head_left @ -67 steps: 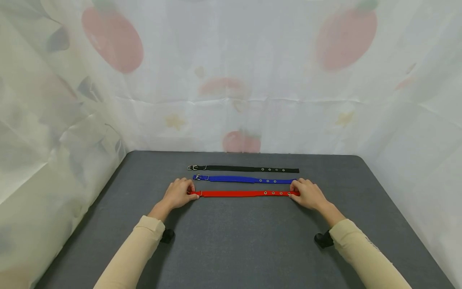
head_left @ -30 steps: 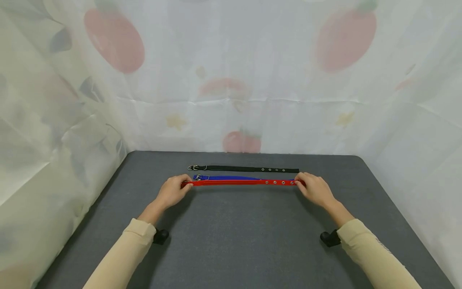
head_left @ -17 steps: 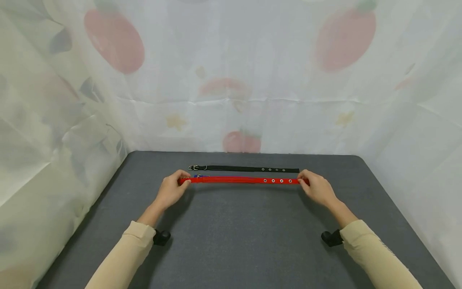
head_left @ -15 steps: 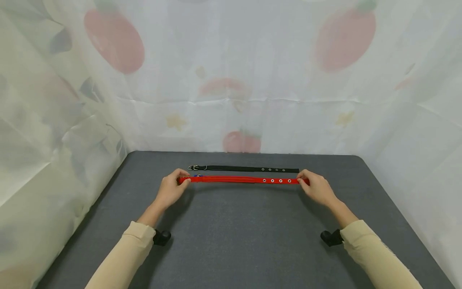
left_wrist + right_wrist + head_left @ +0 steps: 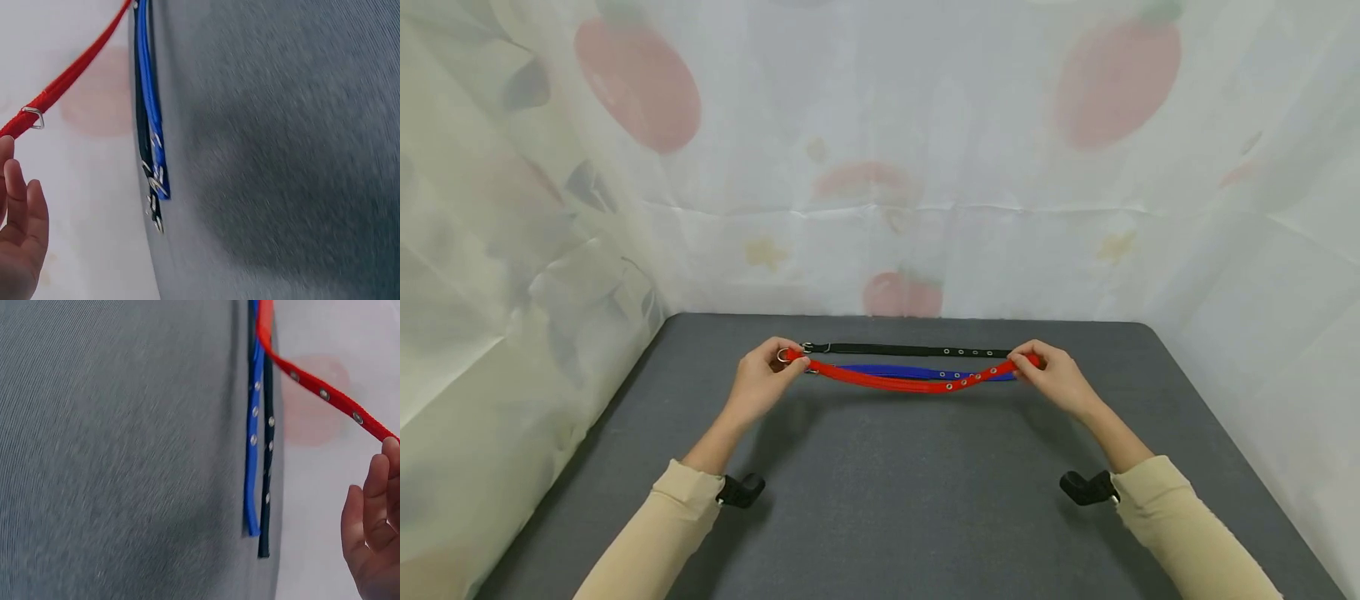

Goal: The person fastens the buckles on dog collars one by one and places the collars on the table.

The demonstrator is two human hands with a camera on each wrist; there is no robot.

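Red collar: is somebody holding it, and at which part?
Yes. The left hand pinches the red collar at its buckle end, the right hand at its holed end; the middle sags.

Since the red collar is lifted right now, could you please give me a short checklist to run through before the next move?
1. Left hand holds the buckle end of the red collar: ok, fingers pinch it by the metal ring.
2. Right hand holds the holed end: ok, pinched at the tip.
3. Red collar is off the table: ok at both ends; whether the sagging middle touches anything, cannot tell.
4. Blue collar lies flat and straight: ok.
5. Black collar lies flat and straight behind it: ok.
6. Red collar free of twists: cannot tell, the strap shows mostly edge-on.
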